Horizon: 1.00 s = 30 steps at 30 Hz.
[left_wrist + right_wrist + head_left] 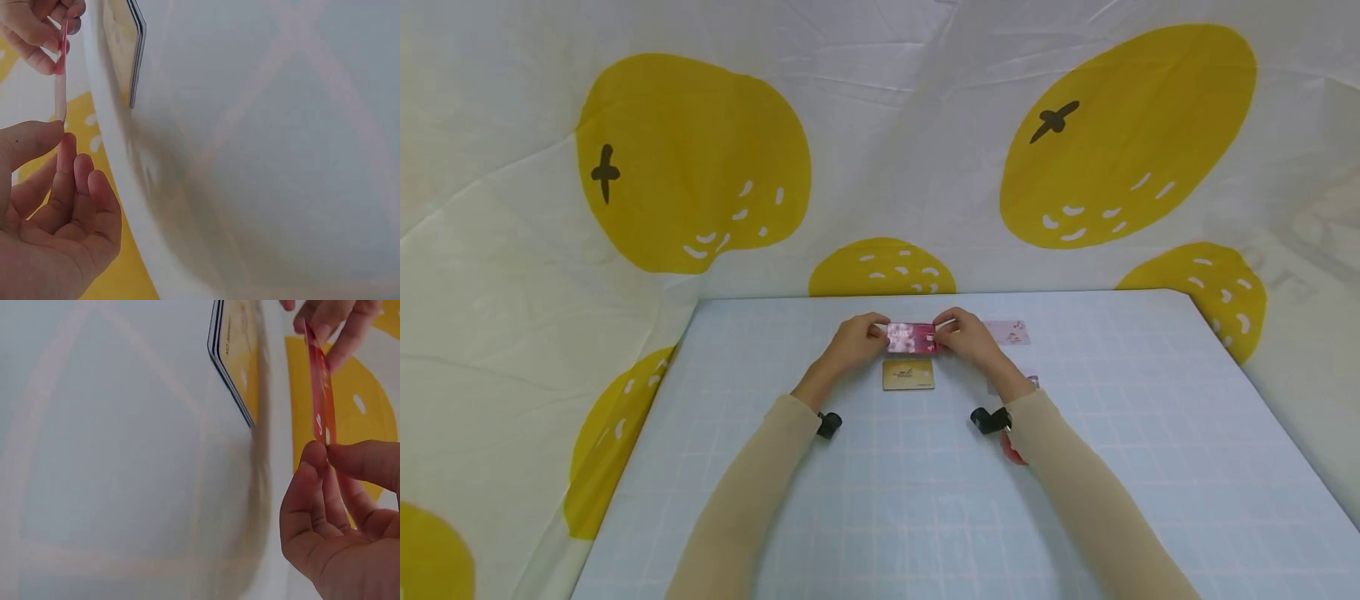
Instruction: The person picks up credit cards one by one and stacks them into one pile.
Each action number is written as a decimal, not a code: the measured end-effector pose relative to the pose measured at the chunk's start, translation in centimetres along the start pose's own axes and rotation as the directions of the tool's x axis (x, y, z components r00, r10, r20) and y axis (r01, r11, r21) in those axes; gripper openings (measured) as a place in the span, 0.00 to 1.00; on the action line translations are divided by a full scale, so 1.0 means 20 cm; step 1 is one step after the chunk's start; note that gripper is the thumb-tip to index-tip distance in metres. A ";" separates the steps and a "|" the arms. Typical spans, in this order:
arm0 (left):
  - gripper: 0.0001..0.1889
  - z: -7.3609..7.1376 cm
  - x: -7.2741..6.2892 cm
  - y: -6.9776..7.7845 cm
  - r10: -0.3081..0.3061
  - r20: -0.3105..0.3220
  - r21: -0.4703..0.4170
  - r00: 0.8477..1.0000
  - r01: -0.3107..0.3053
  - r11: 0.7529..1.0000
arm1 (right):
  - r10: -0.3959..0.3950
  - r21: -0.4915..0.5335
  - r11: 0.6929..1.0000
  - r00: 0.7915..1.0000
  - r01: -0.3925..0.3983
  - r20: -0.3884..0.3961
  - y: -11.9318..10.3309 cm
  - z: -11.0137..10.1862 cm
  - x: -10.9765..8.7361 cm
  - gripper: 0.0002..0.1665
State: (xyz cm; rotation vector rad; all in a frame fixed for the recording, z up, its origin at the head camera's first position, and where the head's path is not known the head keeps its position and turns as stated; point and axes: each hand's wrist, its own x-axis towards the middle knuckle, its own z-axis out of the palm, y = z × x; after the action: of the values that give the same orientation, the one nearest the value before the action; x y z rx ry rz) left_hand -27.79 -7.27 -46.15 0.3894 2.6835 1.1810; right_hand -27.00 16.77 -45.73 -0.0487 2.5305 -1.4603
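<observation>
A red and pink card (912,338) with a floral print is pinched by its two short ends between both hands. My left hand (857,340) grips the left end with thumb and fingertips, and my right hand (964,335) grips the right end. In the right wrist view the red card (320,390) shows nearly edge-on, raised off the table. Just below it in the head view lies a gold card (908,375); in the left wrist view this gold card (120,50) tops a small stack of cards.
A pale pink printed slip (1009,332) lies beyond my right hand. Another printed slip (1033,382) is partly hidden under the right wrist, and a red object (1012,450) shows below the right sleeve. The table (880,517) has a pale blue checked cover, with a fruit-print cloth (880,167) behind it.
</observation>
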 end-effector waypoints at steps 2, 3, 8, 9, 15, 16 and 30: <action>0.19 -0.01 -0.02 0.00 0.010 0.005 -0.001 1.000 -0.010 1.000 | 0.002 0.008 1.000 1.000 -0.003 0.006 0.00 0.00 -0.02 0.15; 0.19 -0.01 -0.03 0.00 0.016 0.005 -0.003 1.000 -0.016 1.000 | 0.006 0.014 1.000 1.000 -0.007 0.008 0.00 0.00 -0.03 0.15; 0.19 -0.02 -0.09 0.01 0.040 0.009 -0.003 0.999 -0.040 0.999 | 0.002 0.022 1.000 1.000 -0.002 0.011 0.01 0.01 -0.06 0.15; 0.19 -0.02 -0.10 0.01 0.037 0.012 -0.001 0.999 -0.037 0.999 | -0.007 0.022 1.000 1.000 0.007 0.012 0.01 0.02 -0.07 0.16; 0.22 -0.01 -0.15 0.00 -0.008 0.093 -0.008 0.996 0.009 1.000 | -0.013 0.009 1.000 1.000 0.013 0.025 0.03 0.04 -0.12 0.16; 0.24 -0.01 -0.15 0.00 -0.010 0.113 -0.008 0.994 0.011 1.000 | -0.011 0.009 1.000 1.000 0.011 0.028 0.03 0.04 -0.13 0.15; 0.31 0.04 -0.20 -0.01 -0.025 0.203 0.121 0.979 0.000 0.993 | -0.001 0.056 0.998 0.998 -0.002 0.055 0.09 0.08 -0.17 0.15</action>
State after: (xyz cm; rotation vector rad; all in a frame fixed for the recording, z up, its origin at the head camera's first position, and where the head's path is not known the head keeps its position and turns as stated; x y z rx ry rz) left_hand -23.76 -8.19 -46.63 0.4828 2.5804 0.9226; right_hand -23.22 16.69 -47.42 -0.0777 2.4444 -1.5084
